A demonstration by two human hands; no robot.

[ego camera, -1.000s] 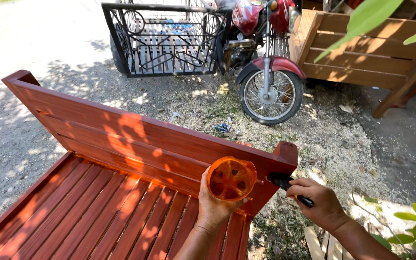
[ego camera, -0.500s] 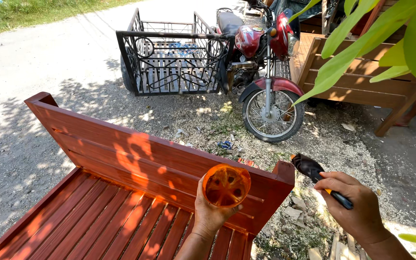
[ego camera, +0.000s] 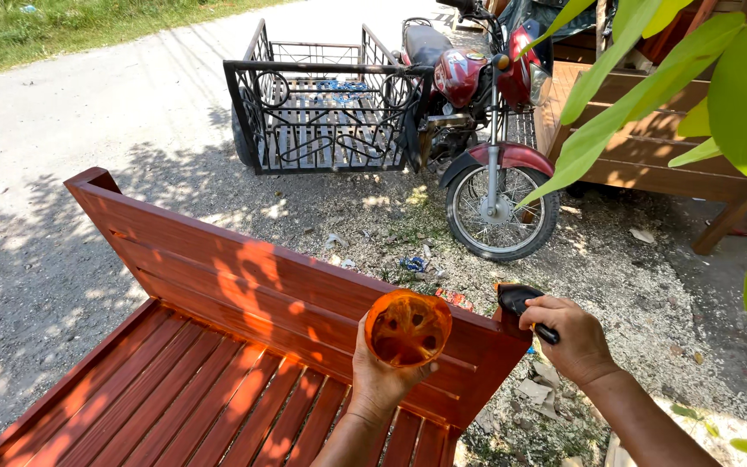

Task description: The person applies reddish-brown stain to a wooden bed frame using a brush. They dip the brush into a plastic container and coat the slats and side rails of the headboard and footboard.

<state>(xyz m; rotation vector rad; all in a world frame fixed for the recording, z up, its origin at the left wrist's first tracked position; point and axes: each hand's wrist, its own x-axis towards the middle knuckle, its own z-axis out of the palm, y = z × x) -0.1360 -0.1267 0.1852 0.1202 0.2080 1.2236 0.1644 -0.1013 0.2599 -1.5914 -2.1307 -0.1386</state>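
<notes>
While sun and leaf shadow fall over the red-brown slatted wooden bench (ego camera: 218,346), left hand (ego camera: 382,385) wrapped around the base of a translucent orange plastic cup (ego camera: 408,327), fingers curled shut on it, mouth of the cup tipped toward the camera and stained dark inside with the same red-brown coating. Held just in front of the backrest, near its right end.

Right hand (ego camera: 574,337) closed in a fist-like pinch on the handle of a small dark-bristled paintbrush (ego camera: 520,304), bristles now down against the top right corner post of the backrest. Half a second ago: brush lifted clear, out over the gravel beyond the bench. A second ago: low beside the same corner. So, lifted away and brought back onto the wood; by the look of it, coating being worked into the end post, with slats and backrest already evenly coloured.

Beyond the bench: gravel ground (ego camera: 633,285), a red motorcycle (ego camera: 486,130) joined to a black metal-grille sidecar (ego camera: 322,112), pale unfinished wooden furniture (ego camera: 650,156), green leaves (ego camera: 737,95) overhanging at right.
</notes>
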